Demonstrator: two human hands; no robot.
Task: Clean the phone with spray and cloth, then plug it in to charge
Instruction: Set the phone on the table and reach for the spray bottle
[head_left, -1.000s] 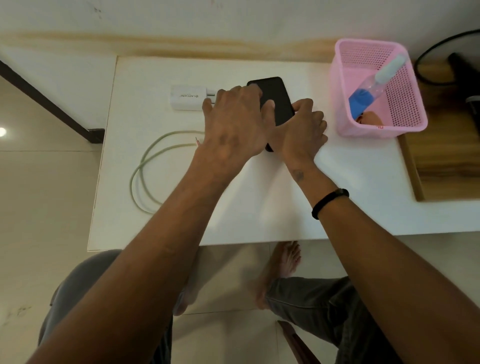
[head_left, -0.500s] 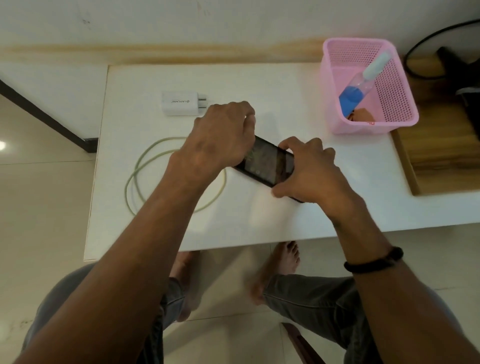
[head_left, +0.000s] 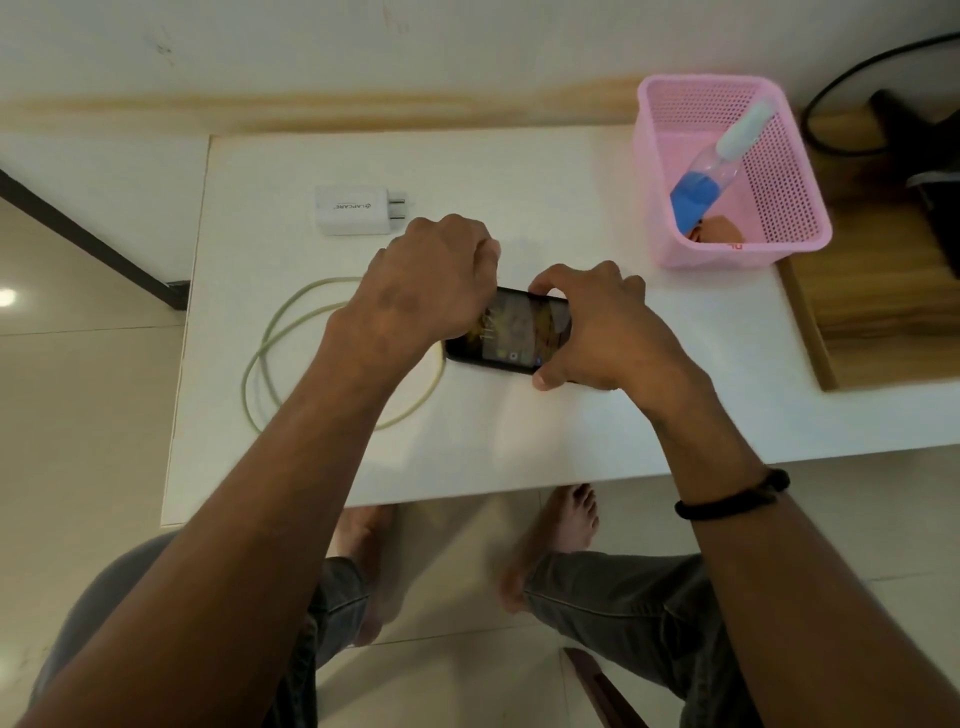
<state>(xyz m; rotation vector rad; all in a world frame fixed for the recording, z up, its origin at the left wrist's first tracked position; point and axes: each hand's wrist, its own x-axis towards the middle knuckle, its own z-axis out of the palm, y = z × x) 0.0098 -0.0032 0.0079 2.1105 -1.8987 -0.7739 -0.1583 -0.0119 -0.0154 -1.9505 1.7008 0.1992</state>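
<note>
A black phone (head_left: 519, 332) lies sideways over the middle of the white table (head_left: 571, 426), its screen lit. My right hand (head_left: 597, 327) grips its right end, thumb on the near edge and fingers over the far edge. My left hand (head_left: 431, 280) covers its left end with fingers curled; what they pinch is hidden. A pale green cable (head_left: 280, 332) loops on the table to the left and runs under my left wrist. The white charger block (head_left: 358, 210) lies beyond it. A spray bottle (head_left: 711, 171) with blue liquid leans inside the pink basket (head_left: 670, 223).
The pink basket stands at the table's back right and also holds an orange-brown thing (head_left: 719, 228). A wooden surface (head_left: 883, 291) adjoins the table on the right, with a black cable (head_left: 852, 73) and a dark object. My legs and bare feet are under the table.
The phone came from the back of the table toward me, turned sideways, and its screen lit up. Both hands moved with it and stay at its two ends.
</note>
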